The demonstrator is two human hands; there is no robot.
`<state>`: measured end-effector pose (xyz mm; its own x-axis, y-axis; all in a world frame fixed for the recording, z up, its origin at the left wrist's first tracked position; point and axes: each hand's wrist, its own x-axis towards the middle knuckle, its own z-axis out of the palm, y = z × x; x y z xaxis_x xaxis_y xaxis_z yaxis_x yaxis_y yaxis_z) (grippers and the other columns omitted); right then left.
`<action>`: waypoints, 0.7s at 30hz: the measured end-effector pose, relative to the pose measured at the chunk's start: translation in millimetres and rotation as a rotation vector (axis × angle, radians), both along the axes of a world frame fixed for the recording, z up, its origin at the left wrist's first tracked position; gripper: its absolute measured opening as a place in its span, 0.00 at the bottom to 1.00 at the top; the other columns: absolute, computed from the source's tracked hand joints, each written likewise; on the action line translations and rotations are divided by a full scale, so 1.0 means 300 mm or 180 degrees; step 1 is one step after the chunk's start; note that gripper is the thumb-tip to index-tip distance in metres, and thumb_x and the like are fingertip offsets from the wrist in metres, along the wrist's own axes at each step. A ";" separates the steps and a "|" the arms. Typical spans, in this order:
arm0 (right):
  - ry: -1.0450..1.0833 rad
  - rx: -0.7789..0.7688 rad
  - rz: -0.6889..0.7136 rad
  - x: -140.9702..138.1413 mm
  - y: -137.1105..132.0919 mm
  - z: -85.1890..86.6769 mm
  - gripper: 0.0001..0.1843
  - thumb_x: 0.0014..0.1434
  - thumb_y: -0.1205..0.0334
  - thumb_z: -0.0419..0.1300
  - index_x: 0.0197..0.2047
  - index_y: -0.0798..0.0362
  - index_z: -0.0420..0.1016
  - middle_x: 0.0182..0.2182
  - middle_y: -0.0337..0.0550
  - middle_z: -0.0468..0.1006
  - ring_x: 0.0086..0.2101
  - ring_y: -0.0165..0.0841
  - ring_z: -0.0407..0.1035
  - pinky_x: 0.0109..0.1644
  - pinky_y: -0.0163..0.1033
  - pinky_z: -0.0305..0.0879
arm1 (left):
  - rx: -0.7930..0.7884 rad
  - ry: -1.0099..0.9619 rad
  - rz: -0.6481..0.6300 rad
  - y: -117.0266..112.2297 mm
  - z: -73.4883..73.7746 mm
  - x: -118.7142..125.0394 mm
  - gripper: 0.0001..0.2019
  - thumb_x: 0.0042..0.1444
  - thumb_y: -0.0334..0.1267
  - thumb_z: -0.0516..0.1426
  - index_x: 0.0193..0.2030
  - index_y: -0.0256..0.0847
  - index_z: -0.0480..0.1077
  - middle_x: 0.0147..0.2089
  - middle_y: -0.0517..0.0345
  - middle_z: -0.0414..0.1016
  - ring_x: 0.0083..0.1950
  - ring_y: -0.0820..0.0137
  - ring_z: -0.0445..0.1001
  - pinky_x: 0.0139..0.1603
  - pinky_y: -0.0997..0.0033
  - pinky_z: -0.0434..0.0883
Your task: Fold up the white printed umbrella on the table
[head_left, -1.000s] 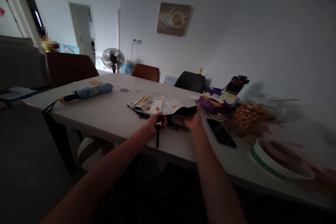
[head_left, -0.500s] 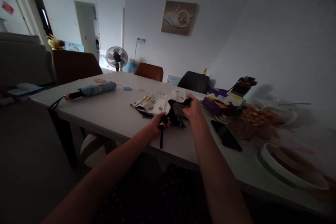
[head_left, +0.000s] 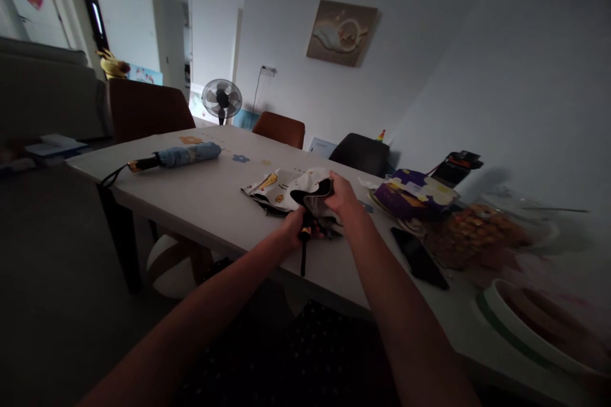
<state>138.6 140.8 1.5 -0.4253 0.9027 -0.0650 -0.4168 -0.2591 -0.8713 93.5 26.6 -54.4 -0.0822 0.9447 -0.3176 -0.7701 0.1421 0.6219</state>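
A white umbrella (head_left: 282,188) with printed figures and a black lining lies loosely gathered over the white table (head_left: 205,203). My left hand (head_left: 296,230) is closed round its black handle, whose gold band and dangling dark strap show below the fingers. On the other side, my right hand (head_left: 340,193) pinches a fold of the canopy, lifting its edge so the dark underside shows. Off to the left lies a second umbrella (head_left: 188,154), light blue, rolled up, with a black and gold handle and a wrist loop. Neither hand touches it.
Right of my arms are a black phone (head_left: 419,257), a purple box (head_left: 405,194), a tub of brown snacks (head_left: 472,229) and a white bowl with a green band (head_left: 506,311). Chairs (head_left: 279,129) and a fan (head_left: 222,100) stand beyond the table.
My right hand has drawn the fold of canopy leftward, closer to my left hand. My left hand keeps its hold on the handle. The view has turned slightly.
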 end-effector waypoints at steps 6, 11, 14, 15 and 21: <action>-0.0062 -0.0333 0.0135 -0.011 -0.056 0.026 0.10 0.56 0.68 0.48 0.34 0.55 0.70 0.24 0.41 0.76 0.30 0.33 0.71 0.36 0.41 0.71 | -0.0057 -0.0212 0.0131 -0.010 0.007 -0.004 0.08 0.59 0.34 0.46 0.32 0.36 0.63 0.19 0.60 0.64 0.19 0.74 0.65 0.24 0.72 0.70; 0.0142 -0.0390 -0.0085 -0.001 -0.053 0.062 0.10 0.56 0.69 0.47 0.34 0.56 0.70 0.23 0.40 0.75 0.28 0.33 0.71 0.36 0.41 0.71 | -0.0101 -0.0457 -0.0147 0.001 0.000 -0.028 0.07 0.56 0.33 0.48 0.34 0.33 0.65 0.21 0.54 0.68 0.20 0.72 0.67 0.21 0.74 0.68; 0.0097 -0.0379 -0.0145 -0.007 -0.062 0.071 0.09 0.56 0.68 0.48 0.33 0.56 0.69 0.23 0.40 0.74 0.27 0.32 0.70 0.36 0.42 0.71 | -0.0079 -0.0429 -0.0128 -0.004 0.001 -0.031 0.07 0.55 0.33 0.48 0.33 0.33 0.65 0.21 0.54 0.68 0.18 0.73 0.66 0.17 0.75 0.64; 0.0075 -0.0392 -0.0176 -0.011 -0.066 0.068 0.09 0.57 0.67 0.48 0.32 0.56 0.69 0.23 0.40 0.74 0.28 0.32 0.70 0.36 0.41 0.71 | -0.0040 -0.0413 -0.0144 -0.007 0.003 -0.030 0.07 0.54 0.34 0.48 0.32 0.34 0.65 0.21 0.54 0.68 0.18 0.73 0.65 0.17 0.75 0.63; -0.0098 -0.0184 -0.0209 -0.023 -0.072 0.042 0.07 0.56 0.67 0.49 0.28 0.54 0.66 0.23 0.39 0.73 0.26 0.31 0.69 0.31 0.38 0.69 | 0.0036 0.0187 -0.0089 -0.012 0.007 -0.012 0.09 0.54 0.38 0.55 0.27 0.35 0.63 0.19 0.59 0.65 0.16 0.76 0.64 0.16 0.78 0.63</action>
<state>131.8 119.2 14.2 -0.3624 0.9229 -0.1298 -0.4078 -0.2822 -0.8684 89.8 23.1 -52.2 -0.0740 0.9503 -0.3024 -0.7280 0.1557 0.6677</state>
